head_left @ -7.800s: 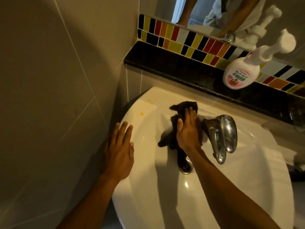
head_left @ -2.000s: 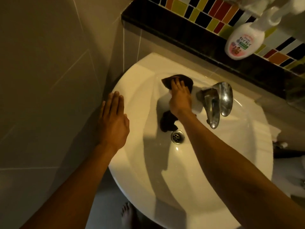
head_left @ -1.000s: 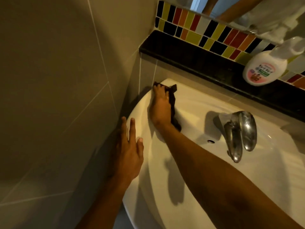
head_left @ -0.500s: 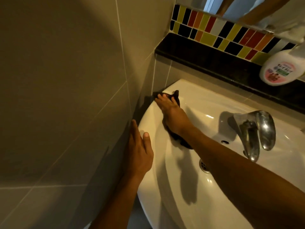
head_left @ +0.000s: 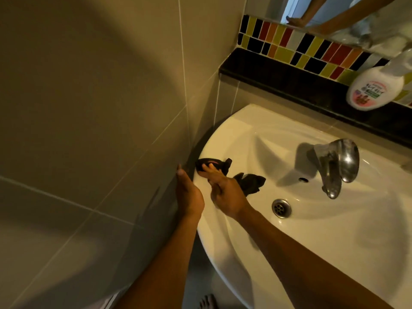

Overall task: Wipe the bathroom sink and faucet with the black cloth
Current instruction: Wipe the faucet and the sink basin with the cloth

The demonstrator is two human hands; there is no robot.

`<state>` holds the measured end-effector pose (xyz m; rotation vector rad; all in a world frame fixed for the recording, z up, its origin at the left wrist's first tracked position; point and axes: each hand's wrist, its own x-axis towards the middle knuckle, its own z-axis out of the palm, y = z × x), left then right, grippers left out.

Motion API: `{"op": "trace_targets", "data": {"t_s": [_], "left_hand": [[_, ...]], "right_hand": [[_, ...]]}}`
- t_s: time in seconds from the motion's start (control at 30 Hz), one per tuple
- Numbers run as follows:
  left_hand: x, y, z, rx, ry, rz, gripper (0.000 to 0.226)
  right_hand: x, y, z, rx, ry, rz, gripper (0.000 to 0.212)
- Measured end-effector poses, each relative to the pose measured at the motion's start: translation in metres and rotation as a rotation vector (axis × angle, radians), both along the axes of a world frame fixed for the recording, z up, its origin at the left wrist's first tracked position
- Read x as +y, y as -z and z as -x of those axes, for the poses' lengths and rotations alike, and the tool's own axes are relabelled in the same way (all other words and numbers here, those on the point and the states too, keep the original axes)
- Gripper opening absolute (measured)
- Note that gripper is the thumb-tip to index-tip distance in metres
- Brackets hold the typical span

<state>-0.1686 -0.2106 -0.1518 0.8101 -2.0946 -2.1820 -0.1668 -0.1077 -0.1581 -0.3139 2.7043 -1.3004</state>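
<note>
Head view: right hand (head_left: 227, 197) presses black cloth (head_left: 249, 181) onto sink (head_left: 334, 241) rim.

Beige tiled wall (head_left: 89, 108) — black ledge (head_left: 289, 79), dim light.

Single view only, head-worn wide-angle, so no overlap to report. It looked forward and steeply down from above the sink (head_left: 334, 253), standing height, close over the basin. Frame was rolled: the black ledge (head_left: 289, 83) and tile strip (head_left: 312, 50) ran diagonally from upper middle down to the right edge. Left half was filled by the beige wall tiles (head_left: 89, 108). Faucet (head_left: 334, 166) and drain (head_left: 281, 208) sat right of centre. Both forearms entered from the bottom edge; left hand (head_left: 189, 192) and right hand (head_left: 227, 195) met near centre. Mirror (head_left: 334, 14) clipped the top right corner. A bare foot (head_left: 207, 302) showed at the bottom edge, straight below. Soap bottle (head_left: 376, 90) was cut by the right edge.
</note>
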Motion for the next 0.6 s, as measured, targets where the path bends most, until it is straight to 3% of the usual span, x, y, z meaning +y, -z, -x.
{"op": "trace_targets", "data": {"t_s": [0.17, 0.3, 0.37, 0.43, 0.53, 0.6], "left_hand": [[-0.003, 0.001, -0.03, -0.197, 0.007, -0.243, 0.066], [0.001, -0.018, -0.043, -0.25, 0.001, -0.26, 0.068], [0.004, -0.03, -0.046, -0.178, 0.037, -0.165, 0.057], [0.003, -0.042, -0.049, -0.07, 0.13, 0.072, 0.051], [-0.004, -0.043, -0.04, 0.017, 0.364, 0.444, 0.046], [-0.006, -0.045, -0.029, 0.038, 0.565, 0.544, 0.05]], "right_hand": [[0.002, -0.001, -0.052, 0.02, -0.086, -0.004, 0.056], [0.017, -0.025, -0.067, -0.234, -0.151, -0.003, 0.046], [0.025, -0.042, -0.063, -0.31, -0.103, 0.038, 0.037], [0.034, -0.061, -0.059, -0.253, 0.015, 0.117, 0.032], [0.051, -0.092, -0.053, -0.249, 0.191, 0.3, 0.034], [0.063, -0.118, -0.052, -0.284, 0.269, 0.361, 0.035]]}}
